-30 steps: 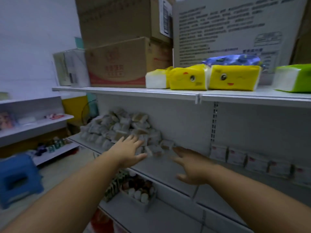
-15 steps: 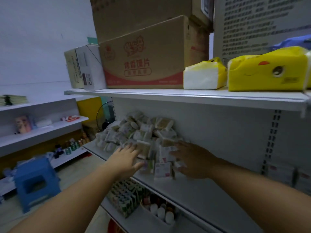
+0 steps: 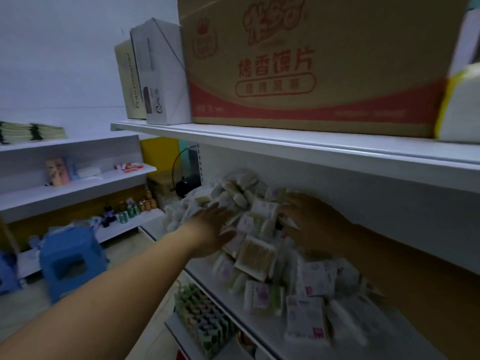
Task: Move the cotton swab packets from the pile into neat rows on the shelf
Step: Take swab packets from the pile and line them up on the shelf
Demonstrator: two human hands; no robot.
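Observation:
A loose pile of cotton swab packets [image 3: 255,255] covers the middle shelf [image 3: 205,271] and spreads toward the lower right; the nearer packets are blurred. My left hand [image 3: 210,229] reaches in from the left with straight fingers and touches the left side of the pile. On the right side, my right hand [image 3: 311,224] lies with its fingers spread over the upper packets. Neither hand plainly grips a packet. My right forearm hides the shelf's right part.
The upper shelf [image 3: 285,144] hangs close above the pile and carries a big cardboard box [image 3: 311,68], a white box [image 3: 161,74] and a tissue pack [image 3: 459,105]. Small goods [image 3: 205,323] fill the shelf below. A blue stool [image 3: 72,261] stands on the floor at left.
The view has moved left and closer to the pile. Both hands have reached forward from the shelf front onto the packets, the left on the left side, the right on the right side.

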